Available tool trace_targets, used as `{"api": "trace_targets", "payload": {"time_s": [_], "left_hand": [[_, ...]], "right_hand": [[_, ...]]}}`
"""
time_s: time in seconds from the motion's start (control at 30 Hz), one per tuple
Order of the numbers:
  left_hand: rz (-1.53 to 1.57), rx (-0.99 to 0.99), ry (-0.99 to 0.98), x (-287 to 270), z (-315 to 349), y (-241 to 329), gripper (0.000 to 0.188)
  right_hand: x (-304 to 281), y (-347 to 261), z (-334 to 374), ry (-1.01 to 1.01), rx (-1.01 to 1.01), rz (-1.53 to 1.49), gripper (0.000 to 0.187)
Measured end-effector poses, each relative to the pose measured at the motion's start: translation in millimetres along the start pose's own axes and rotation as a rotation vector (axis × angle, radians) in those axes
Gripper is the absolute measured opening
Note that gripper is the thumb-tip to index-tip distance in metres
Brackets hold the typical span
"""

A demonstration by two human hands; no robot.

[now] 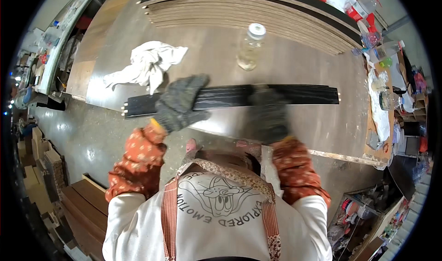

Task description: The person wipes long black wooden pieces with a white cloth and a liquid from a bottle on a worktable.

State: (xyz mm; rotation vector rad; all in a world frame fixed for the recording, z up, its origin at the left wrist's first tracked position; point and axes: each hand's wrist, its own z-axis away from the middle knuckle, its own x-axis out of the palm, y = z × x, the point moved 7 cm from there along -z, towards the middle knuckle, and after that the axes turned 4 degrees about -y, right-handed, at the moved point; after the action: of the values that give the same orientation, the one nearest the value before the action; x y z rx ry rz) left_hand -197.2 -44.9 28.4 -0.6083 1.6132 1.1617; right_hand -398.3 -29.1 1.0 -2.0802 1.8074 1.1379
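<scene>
A long black wooden slat [225, 99] with pale dowels at its ends lies across the near part of the table, and a second dark edge shows along its far side. My left hand [180, 103], in a dark grey knit glove, rests flat over the slat's left part with the thumb apart from the fingers. On the slat right of its middle is my right hand [268, 113], gloved alike and smeared by motion. Its fingers cannot be made out, nor whether anything is under them.
A crumpled white cloth [149, 63] lies beyond my left hand. Behind the slat stands a glass jar [251, 47] with a white lid. Stacked slats [239, 12] fill the table's far side. Plastic bottles [386, 50] and clutter crowd the right edge; brown boards [83, 210] stand lower left.
</scene>
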Motion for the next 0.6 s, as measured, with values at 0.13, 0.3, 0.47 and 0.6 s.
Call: {"api": "trace_targets", "payload": {"time_s": [0.13,0.3,0.47,0.6], "left_hand": [[-0.130,0.011,0.002,-37.0,68.9,-96.3,0.086],[-0.088,0.099,0.073,-30.0,82.5,-130.1,0.078],[-0.005,0.103,0.068,-25.7,73.8,-136.5,0.084],[0.049,0.108,0.017,-19.3,46.9,-122.6,0.082]], "right_hand": [[30.1,105.2,9.7,-0.562,0.398,-0.193,0.029],[1.2,-120.1,-58.5,-0.392,0.017,-0.323,0.018],[2.4,-60.8,-58.6,-0.395,0.161,-0.293,0.021],[3.0,-32.2,-49.0,-0.554,0.323,-0.157,0.028]]}}
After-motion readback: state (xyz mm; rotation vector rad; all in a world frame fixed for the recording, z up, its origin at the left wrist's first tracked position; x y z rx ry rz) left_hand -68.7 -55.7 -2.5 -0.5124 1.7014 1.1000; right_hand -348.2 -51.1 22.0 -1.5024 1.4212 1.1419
